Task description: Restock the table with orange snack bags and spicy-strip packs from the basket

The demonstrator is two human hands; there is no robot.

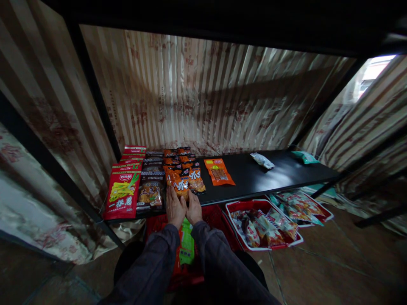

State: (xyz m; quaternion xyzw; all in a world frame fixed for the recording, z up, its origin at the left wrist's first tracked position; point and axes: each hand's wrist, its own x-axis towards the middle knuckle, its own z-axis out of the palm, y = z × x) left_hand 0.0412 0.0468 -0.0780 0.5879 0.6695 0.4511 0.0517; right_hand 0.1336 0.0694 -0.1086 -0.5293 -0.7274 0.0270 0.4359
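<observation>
My left hand (174, 208) and my right hand (193, 207) are close together at the front edge of the black shelf (241, 190). Between them they hold the lower part of an orange and black snack bag (179, 183), fingers pressed to its sides. It lies at the front of rows of matching orange bags (196, 178). Directly left is a row of dark potato-chip bags (151, 190), and beyond it red snack bags (124, 190) with green and yellow print. The fingertips are partly hard to make out in the dim light.
Right along the shelf lie a flat orange packet (218, 171), a white packet (262, 160) and a teal packet (304, 157). Below stand a red basket with a white rim (300, 241) full of packets and a red basket (233, 235) holding a green packet (187, 243). Black shelf posts (92, 84) frame both sides.
</observation>
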